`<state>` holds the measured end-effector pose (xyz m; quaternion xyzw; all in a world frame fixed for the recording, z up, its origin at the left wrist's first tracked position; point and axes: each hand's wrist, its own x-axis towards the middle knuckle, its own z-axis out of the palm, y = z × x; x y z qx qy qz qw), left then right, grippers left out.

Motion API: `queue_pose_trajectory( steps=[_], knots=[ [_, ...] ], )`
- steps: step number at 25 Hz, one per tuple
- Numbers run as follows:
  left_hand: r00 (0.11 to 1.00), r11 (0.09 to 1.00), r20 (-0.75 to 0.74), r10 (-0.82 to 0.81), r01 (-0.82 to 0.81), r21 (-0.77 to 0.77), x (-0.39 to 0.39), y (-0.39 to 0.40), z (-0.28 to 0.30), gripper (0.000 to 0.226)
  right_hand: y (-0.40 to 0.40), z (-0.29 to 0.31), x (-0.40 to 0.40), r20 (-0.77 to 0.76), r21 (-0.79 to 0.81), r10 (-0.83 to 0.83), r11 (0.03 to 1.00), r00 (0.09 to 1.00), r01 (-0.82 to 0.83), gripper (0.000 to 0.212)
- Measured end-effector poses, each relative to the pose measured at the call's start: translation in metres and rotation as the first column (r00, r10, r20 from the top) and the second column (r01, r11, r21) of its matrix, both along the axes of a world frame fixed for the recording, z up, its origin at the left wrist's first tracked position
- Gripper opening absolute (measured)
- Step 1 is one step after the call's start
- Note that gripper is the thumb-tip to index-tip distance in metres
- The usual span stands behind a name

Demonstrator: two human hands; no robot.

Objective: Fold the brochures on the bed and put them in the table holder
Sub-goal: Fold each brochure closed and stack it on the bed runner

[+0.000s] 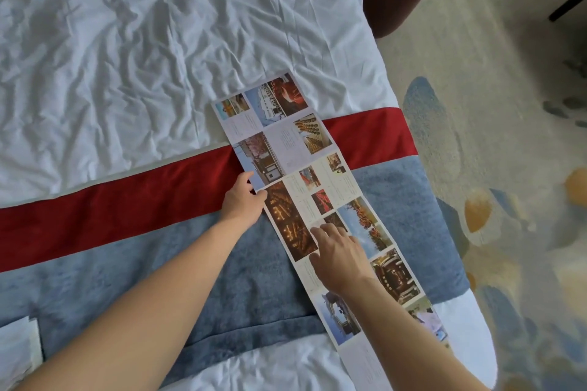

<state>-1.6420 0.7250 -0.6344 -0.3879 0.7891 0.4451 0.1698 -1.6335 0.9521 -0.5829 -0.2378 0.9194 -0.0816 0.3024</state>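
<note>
Two bare forearms in view.
No sleeves, left hand (242, 200) and right hand (338, 255) ungloved, unadorned.

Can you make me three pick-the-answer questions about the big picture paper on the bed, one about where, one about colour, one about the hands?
1. Where does the long unfolded photo brochure lie?
A. On the carpet
B. Across the bed's red fabric band and grey-blue runner
C. On a chair

2. What colour is the wrinkled bed sheet?
A. White
B. Green
C. Black

3. What is the left hand doing?
A. Hanging in the air
B. Holding a cup
C. Gripping the brochure's left edge

Answers: B, the paper spans both strips; A, the sheet is white; C, its thumb and fingers close on the edge, while the right hand rests fingers on the paper.
</note>
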Motion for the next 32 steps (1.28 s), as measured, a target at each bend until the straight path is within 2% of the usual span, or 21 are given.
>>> queue_pose_trajectory(
  steps=[4,8,11,15,19,22,24,27,28,30,32],
  knots=[
    [0.995,1.0,-0.095,-0.002,0.001,-0.012,-0.004,0.001,0.006,0.062,-0.008,-0.001,-0.002,0.006,0.011,-0.043,0.999,0.999,0.043,0.042],
    [0.981,0.991,-0.161,0.109,-0.095,0.094,-0.007,0.008,0.016,0.059,-0.022,0.001,-0.008,-0.009,0.004,-0.097,0.995,0.995,0.097,0.054],
    [0.975,0.998,-0.222,0.02,-0.032,-0.05,-0.009,0.014,0.022,0.043,-0.029,0.003,-0.01,-0.033,-0.013,-0.126,0.992,0.991,0.126,0.062],
    [0.938,0.965,-0.331,-0.103,0.013,-0.263,-0.004,0.01,0.035,0.031,-0.034,0.01,-0.013,-0.164,-0.013,-0.093,0.996,0.982,0.092,0.073],
    [0.912,0.886,-0.315,-0.262,0.098,-0.453,0.008,-0.003,0.042,0.016,-0.048,0.021,-0.026,-0.285,-0.029,-0.017,1.0,0.958,0.009,0.078],
    [0.843,0.813,-0.305,-0.443,0.235,-0.532,0.021,-0.005,0.046,0.01,-0.06,0.026,-0.039,-0.324,-0.029,0.05,0.998,0.945,-0.063,0.078],
    [0.777,0.768,-0.287,-0.56,0.357,-0.532,0.026,-0.004,0.047,0.012,-0.062,0.026,-0.043,-0.334,0.0,0.102,0.994,0.937,-0.108,0.069],
    [0.657,0.678,-0.264,-0.706,0.52,-0.519,0.034,0.0,0.049,0.023,-0.058,0.023,-0.041,-0.36,0.054,0.169,0.986,0.917,-0.161,0.032],
    [0.631,0.656,-0.253,-0.734,0.561,-0.504,0.036,0.002,0.048,0.03,-0.056,0.021,-0.039,-0.352,0.066,0.17,0.985,0.92,-0.157,0.026],
    [0.655,0.67,-0.216,-0.724,0.596,-0.442,0.038,0.007,0.042,0.037,-0.047,0.019,-0.031,-0.283,0.086,0.165,0.985,0.945,-0.147,0.024],
    [0.751,0.736,-0.146,-0.644,0.557,-0.386,0.036,0.008,0.032,0.039,-0.038,0.014,-0.024,-0.182,0.1,0.171,0.983,0.968,-0.155,0.023]
  ],
)
